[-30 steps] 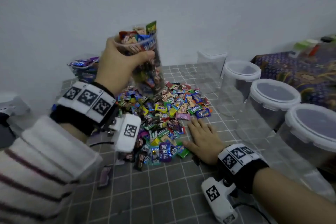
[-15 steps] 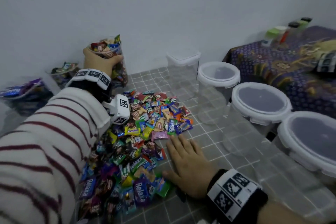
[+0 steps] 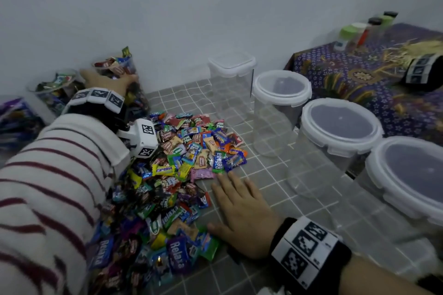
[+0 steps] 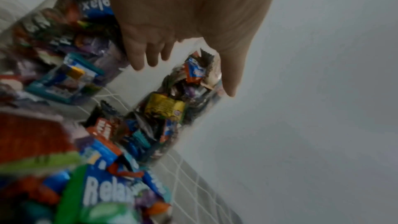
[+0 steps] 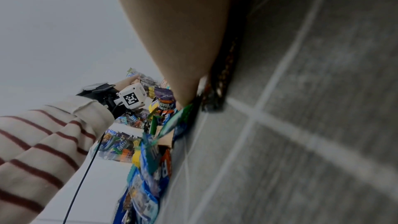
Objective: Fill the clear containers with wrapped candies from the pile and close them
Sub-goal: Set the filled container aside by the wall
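Note:
A pile of wrapped candies (image 3: pixel 187 155) covers the grey gridded mat (image 3: pixel 239 278). A clear container full of candies (image 3: pixel 127 74) stands lidless at the back left by the wall. My left hand (image 3: pixel 107 80) reaches over its top. In the left wrist view the left hand (image 4: pixel 189 76) is spread over that container (image 4: pixel 170 113), fingers (image 4: pixel 148 57) straight and apart from it, thumb along its side. My right hand (image 3: pixel 239 213) lies flat on the mat at the pile's right edge, holding nothing. The right wrist view shows the palm (image 5: pixel 183 40) beside the candies (image 5: pixel 150 151).
Two more candy-filled containers (image 3: pixel 57 84) (image 3: pixel 14 115) stand at the far left. A square lidded empty container (image 3: pixel 231 64) and three round lidded ones (image 3: pixel 281 86) (image 3: pixel 340 124) (image 3: pixel 407 175) line the right side. A patterned cloth (image 3: pixel 359 84) with small bottles (image 3: pixel 369 29) lies behind them.
My left hand carried the filled container from above the pile to the back left by the wall, stood it there and loosened its grip. My right hand stayed flat on the mat.

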Action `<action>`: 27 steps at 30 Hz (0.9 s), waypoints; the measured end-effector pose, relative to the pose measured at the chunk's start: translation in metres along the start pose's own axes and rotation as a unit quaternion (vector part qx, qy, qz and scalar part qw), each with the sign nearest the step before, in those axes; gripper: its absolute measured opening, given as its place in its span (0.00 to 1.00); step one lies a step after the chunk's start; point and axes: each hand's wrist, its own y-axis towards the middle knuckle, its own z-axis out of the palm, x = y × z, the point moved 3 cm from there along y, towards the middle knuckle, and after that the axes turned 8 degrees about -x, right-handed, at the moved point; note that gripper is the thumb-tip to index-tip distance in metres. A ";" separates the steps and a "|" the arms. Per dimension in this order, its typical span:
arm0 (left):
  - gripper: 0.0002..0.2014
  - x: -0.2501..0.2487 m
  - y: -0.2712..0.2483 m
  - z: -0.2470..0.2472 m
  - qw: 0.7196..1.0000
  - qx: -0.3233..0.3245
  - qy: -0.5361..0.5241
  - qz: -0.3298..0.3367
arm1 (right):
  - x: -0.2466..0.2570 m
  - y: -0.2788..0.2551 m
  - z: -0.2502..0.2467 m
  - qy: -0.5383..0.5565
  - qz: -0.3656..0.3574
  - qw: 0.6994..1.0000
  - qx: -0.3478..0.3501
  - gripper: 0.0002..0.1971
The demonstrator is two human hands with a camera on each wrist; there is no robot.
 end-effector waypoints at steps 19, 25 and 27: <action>0.58 -0.078 -0.125 0.086 0.936 0.289 -0.154 0.131 | -0.002 0.000 0.002 0.007 -0.001 1.000 -0.029 0.61; 0.46 -0.074 -0.133 0.094 0.942 0.274 -0.164 0.108 | -0.006 0.003 0.007 -0.008 -0.010 0.999 -0.037 0.57; 0.43 -0.073 -0.132 0.093 0.948 0.252 -0.163 0.105 | -0.007 0.002 0.008 -0.012 -0.003 0.999 -0.034 0.52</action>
